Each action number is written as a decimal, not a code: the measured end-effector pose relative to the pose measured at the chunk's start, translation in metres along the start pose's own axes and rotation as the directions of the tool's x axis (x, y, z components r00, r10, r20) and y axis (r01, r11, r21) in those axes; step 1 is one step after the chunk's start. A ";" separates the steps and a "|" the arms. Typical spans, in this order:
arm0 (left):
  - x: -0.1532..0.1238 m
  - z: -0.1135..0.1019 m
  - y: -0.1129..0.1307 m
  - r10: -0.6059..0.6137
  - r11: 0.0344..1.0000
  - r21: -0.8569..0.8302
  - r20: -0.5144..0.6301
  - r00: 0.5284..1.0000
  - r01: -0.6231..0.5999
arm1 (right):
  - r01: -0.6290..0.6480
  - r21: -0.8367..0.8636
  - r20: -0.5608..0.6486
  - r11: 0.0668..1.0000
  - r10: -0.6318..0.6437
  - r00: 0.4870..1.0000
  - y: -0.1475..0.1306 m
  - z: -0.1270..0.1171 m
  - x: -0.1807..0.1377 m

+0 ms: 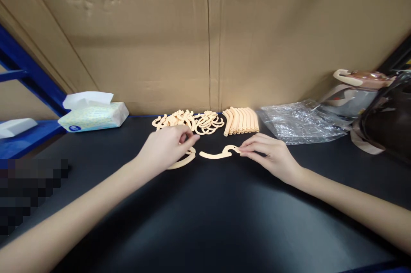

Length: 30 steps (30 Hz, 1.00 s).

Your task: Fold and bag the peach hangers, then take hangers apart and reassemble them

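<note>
On the black table (205,221), my left hand (167,146) is closed in a pinch on a curved cream plastic piece (184,161) lying on the tabletop. My right hand (269,153) lies low with its fingertips pressed together on the hooked end of another cream piece (218,153) that rests flat between the hands. Behind them sits a tangled heap of hooked cream pieces (189,121), and to its right a neat row of curved cream bars (241,120).
A tissue pack (93,114) stands at the back left beside a blue rack (28,80). Crinkled clear plastic wrap (297,122) lies at the back right, next to a jug with a lid (356,91) and a dark bag (388,123). A cardboard wall (205,37) closes the back.
</note>
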State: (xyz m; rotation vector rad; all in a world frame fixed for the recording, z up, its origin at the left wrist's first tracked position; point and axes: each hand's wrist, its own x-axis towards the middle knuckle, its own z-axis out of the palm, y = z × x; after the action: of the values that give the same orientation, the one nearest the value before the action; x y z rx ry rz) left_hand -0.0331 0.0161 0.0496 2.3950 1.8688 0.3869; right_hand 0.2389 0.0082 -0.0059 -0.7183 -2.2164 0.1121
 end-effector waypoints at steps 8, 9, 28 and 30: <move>0.059 0.001 -0.015 -0.165 0.958 0.235 -0.023 0.986 0.166 | -0.006 0.031 0.094 1.000 0.003 0.996 0.003 0.001 -0.003; 0.063 0.001 -0.014 -0.177 0.953 0.246 -0.027 0.984 0.179 | -0.001 0.030 0.099 1.000 -0.002 0.995 0.003 0.000 -0.003; 0.079 -0.008 -0.006 -0.222 0.973 0.062 -0.020 0.975 0.223 | -0.099 -0.100 0.222 0.990 0.119 0.968 0.007 0.001 -0.001; 0.072 -0.014 -0.004 -0.178 0.984 0.008 0.000 0.984 0.178 | -0.108 -0.115 0.221 0.987 0.131 0.966 0.007 0.001 -0.001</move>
State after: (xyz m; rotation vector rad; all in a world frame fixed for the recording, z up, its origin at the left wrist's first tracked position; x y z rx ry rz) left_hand -0.0244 0.0852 0.0727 2.2086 2.0663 0.3644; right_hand 0.2417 0.0139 -0.0093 -0.9370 -2.4104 0.1487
